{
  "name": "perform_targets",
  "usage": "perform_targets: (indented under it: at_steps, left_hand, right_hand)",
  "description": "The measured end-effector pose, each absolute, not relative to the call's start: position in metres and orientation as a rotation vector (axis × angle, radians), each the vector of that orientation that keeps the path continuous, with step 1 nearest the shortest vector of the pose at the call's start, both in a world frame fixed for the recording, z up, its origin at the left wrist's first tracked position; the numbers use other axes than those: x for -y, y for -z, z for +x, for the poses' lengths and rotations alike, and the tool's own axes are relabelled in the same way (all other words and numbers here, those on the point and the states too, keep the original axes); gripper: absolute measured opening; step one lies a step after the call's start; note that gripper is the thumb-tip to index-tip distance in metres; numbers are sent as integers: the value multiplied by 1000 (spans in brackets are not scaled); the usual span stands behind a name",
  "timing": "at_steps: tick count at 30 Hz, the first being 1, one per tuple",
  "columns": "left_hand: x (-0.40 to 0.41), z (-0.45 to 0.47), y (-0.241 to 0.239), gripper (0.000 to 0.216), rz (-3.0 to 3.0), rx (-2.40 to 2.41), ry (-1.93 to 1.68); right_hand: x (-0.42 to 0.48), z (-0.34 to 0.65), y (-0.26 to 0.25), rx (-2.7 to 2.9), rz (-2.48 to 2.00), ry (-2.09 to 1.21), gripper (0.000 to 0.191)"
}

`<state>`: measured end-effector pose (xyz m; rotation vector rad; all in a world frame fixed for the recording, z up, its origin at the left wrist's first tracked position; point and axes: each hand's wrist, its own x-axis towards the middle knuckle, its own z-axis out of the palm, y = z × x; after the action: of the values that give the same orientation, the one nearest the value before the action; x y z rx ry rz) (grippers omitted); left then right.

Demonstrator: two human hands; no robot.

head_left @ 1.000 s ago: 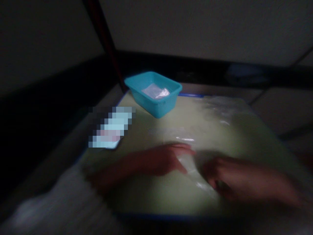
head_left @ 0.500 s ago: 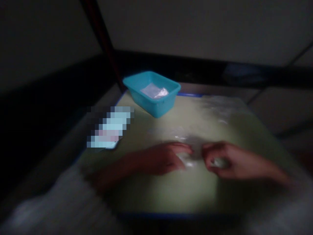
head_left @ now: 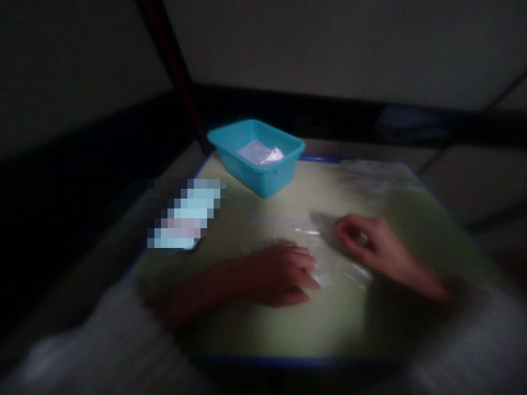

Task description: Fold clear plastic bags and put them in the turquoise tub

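Observation:
A clear plastic bag (head_left: 307,231) lies on the pale yellow table, its glints running between and beneath my hands. My left hand (head_left: 280,274) rests at the near left edge of the plastic, palm down, fingers slightly bent and apart, the thumb separate from them. On the other side, my right hand (head_left: 370,241) is over the bag's right part, with thumb and fingertips closed in a pinch and a gap inside the curl. Whatever lies between those fingertips is too dim and blurred to make out.
A turquoise plastic basket (head_left: 265,181) with white and shiny packets (head_left: 257,152) inside stands at the back of the table (head_left: 321,334). A pixelated phone-like object (head_left: 189,214) lies at the left edge. More clear plastic (head_left: 373,175) lies at the back right.
My right hand has moved up and slightly right, away from my left. My left hand has turned flatter and come slightly nearer, its fingers spreading. More plastic glints show between them.

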<state>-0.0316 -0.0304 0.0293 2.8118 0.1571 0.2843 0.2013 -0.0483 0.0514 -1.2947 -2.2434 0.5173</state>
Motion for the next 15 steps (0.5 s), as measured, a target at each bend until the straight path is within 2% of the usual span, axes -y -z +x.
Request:
perform_targets:
  at_steps: [8, 15]
  left_hand:
    - [29, -31, -32, 19, 2815, -92, -303]
    - [23, -37, -34, 19, 2661, -157, -457]
  right_hand:
    - [48, 201, -49, 2319, -1305, -539, 11]
    - [46, 209, -48, 2383, -1374, -171, 19]
